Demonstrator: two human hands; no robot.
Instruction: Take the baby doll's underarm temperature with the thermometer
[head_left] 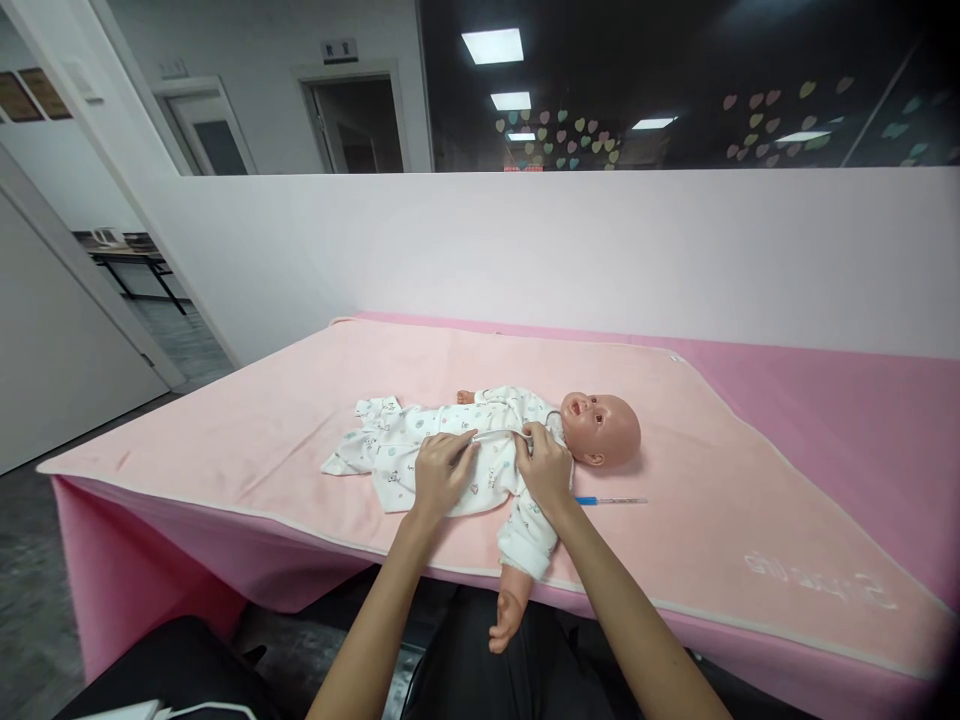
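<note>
A baby doll lies on its back across a pink blanket, its head to the right. It wears a white printed romper, and one bare arm hangs toward the table's front edge. On the doll's belly my left hand pinches the front edge of the romper. My right hand pinches the same edge higher up, near the doll's neck. Between my two hands the cloth edge is pulled into a straight line. Just right of my right wrist lies a thin glass thermometer with a blue end.
Beneath the blanket a darker pink cloth covers the table and drapes over its front. A white wall with a dark window above stands behind. At the far left is a door, with a small table beyond it.
</note>
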